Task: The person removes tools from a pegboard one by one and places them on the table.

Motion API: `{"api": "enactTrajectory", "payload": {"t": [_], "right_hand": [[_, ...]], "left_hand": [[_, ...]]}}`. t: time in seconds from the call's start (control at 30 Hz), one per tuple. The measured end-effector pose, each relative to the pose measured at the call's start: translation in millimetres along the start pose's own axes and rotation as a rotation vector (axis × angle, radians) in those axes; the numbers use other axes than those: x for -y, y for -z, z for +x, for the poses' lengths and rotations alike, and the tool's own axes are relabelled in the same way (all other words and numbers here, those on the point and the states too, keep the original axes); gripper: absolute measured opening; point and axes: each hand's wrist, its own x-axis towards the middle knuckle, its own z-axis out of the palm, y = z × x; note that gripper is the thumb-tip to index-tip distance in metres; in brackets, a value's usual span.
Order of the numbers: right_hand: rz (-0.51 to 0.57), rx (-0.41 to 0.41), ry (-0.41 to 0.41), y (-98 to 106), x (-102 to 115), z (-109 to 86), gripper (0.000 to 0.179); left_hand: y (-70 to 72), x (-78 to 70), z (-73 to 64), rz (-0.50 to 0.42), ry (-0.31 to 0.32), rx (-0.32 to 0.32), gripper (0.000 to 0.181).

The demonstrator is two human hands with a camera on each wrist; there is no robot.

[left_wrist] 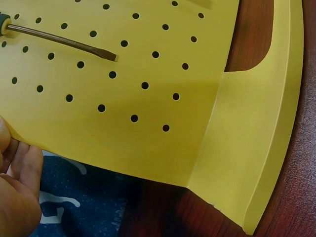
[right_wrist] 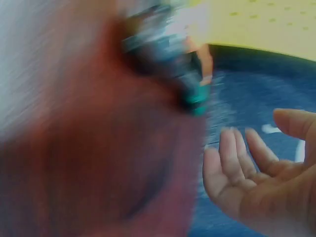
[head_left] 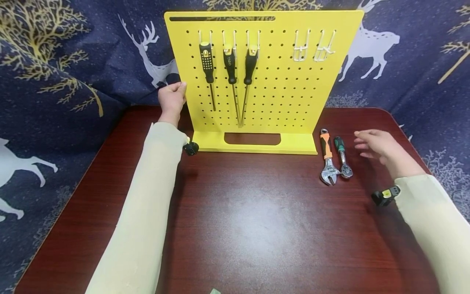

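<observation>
My left hand (head_left: 172, 98) pinches the left edge of a yellow pegboard (head_left: 279, 94) that stands upright on the table. In the left wrist view, the fingers (left_wrist: 30, 168) lie behind the board's edge. My right hand (head_left: 378, 148) is in the air to the right of a green-and-black ratchet wrench (head_left: 342, 155), apart from it, with fingers loosely bent and nothing held. Beside the ratchet lies an adjustable wrench (head_left: 327, 153) with an orange-and-black handle. The right wrist view is blurred, but the hand (right_wrist: 261, 182) shows spread fingers.
Three screwdrivers hang on the board's hooks: a left one (head_left: 207, 63), a middle one (head_left: 229, 67) and a right one (head_left: 251, 67). Two white double hooks (head_left: 301, 53) at the upper right hold nothing. The dark red table (head_left: 238, 196) meets a patterned blue cloth (head_left: 121, 65) behind.
</observation>
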Motion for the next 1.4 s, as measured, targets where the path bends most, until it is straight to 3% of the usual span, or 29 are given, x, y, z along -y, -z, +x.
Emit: {"api": "enactTrajectory", "payload": {"t": [0.1, 0.27, 0.33, 0.5, 0.67, 0.9, 1.1, 1.4], "right_hand": [[0.145, -0.106, 0.070, -3.5, 12.3, -9.1, 0.008], [0.480, -0.192, 0.205, -15.6, 31.7, -22.4, 0.009], [0.554, -0.220, 0.268, -22.6, 38.9, -25.6, 0.006], [0.593, -0.272, 0.398, -46.8, 56.5, -28.0, 0.014], [0.673, -0.250, 0.493, -77.0, 73.7, -22.7, 0.024], [0.663, -0.189, 0.498, -108.7, 92.9, -8.3, 0.060], [0.699, -0.123, 0.530, -133.2, 111.8, 4.5, 0.059], [0.641, 0.003, 0.555, -154.2, 143.6, 22.5, 0.058]], "left_hand": [[-0.6, 0.4, -0.1, 0.000, 0.003, 0.004, 0.028], [-0.2, 0.3, -0.9, 0.003, 0.005, 0.004, 0.028], [0.1, -0.1, -1.2, -0.004, 0.003, 0.000, 0.028], [0.0, 0.2, -1.0, -0.017, 0.003, 0.004, 0.029], [-0.3, 0.1, -2.1, -0.017, 0.012, 0.011, 0.029], [0.7, 0.6, -0.2, -0.012, 0.007, 0.014, 0.029], [1.6, 0.7, 1.3, -0.004, 0.012, 0.014, 0.028], [0.8, 1.3, 2.1, -0.021, 0.009, 0.015, 0.028]]}}
